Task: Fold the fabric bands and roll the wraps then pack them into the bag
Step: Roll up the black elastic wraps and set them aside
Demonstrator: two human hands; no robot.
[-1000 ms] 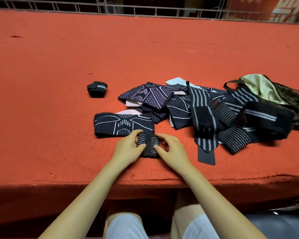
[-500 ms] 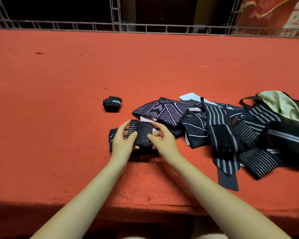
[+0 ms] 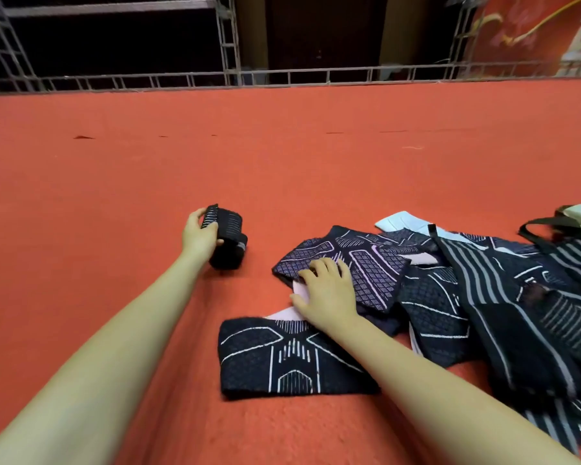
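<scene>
Two hands: left (image 3: 200, 234) grips rolled wrap (image 3: 222, 223), tilted up-left.

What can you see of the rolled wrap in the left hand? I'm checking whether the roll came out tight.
The rolled wrap is a compact black knit bundle with short pale stripes along its edge. The left hand grips it from the left side, fingers curled round it, holding it over the red carpet, right above another black roll. No loose tail shows; whether the two rolls touch is unclear.

red carpeted platform (image 3: 282, 162) carries a flat patterned band (image 3: 282, 360) and heaped wraps (image 3: 467, 297)
</scene>
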